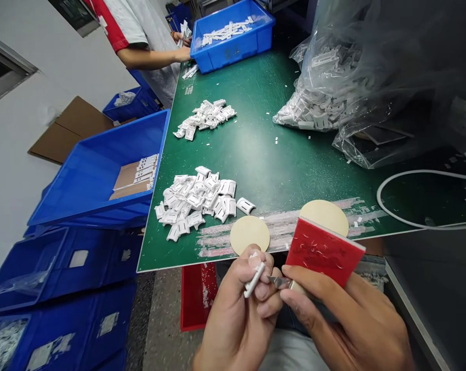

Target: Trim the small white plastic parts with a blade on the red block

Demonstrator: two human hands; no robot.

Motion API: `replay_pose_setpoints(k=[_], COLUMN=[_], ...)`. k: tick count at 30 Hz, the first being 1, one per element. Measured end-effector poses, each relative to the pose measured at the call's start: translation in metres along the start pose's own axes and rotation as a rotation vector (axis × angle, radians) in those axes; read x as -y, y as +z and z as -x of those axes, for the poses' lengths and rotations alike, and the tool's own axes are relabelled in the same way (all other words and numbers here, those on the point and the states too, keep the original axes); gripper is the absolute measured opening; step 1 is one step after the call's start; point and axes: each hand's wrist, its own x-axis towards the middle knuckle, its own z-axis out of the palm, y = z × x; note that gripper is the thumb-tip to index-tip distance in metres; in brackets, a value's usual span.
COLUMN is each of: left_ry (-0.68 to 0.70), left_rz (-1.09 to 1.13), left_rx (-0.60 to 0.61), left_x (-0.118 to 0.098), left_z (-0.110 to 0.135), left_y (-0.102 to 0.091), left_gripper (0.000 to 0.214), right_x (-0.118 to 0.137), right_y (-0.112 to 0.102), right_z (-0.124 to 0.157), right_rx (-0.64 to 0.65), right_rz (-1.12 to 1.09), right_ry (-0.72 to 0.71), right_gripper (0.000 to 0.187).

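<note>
Edges of the smooth green desk [252,154] ran straight along its left and near sides; both hands were held at the near edge, over the lap. Open green surface stretched between the heap of curved white plastic parts [194,198] near the left corner and the crumpled clear plastic bag [321,98] of white parts at the right. The left hand [236,314] pinched a slim white plastic piece [254,281] between thumb and fingers. The right hand [349,314] gripped a pale-handled metal knife [280,282], its pointed blade aimed at the piece; whether they touched could not be told. Just beyond stood a flat red rectangular slab [321,252], flecked with curled shavings. Round cream discs [250,234] lay along the desk's scuffed pinkish streaks [285,226].
</note>
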Motion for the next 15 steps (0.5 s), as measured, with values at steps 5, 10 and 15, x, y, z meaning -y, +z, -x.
replay_pose_setpoints(k=[5, 10, 15], left_ry=[0.064, 0.130, 0.209], left_rz=[-0.096, -0.141, -0.206], left_rx=[-0.035, -0.059, -0.115], left_x=[0.0033, 0.0040, 0.0054], left_z=[0.0000, 0.0009, 0.0013], left_y=[-0.0036, -0.0023, -0.0030], left_gripper=[0.033, 0.037, 0.040], right_x=[0.0005, 0.0037, 0.0038], right_y=[-0.0016, -0.0014, -0.0009], right_z=[-0.0015, -0.0029, -0.0038], right_rx=[0.026, 0.022, 0.025], right_rz=[0.003, -0.002, 0.023], right_ry=[-0.017, -0.019, -0.026], right_gripper=[0.027, 0.026, 0.023])
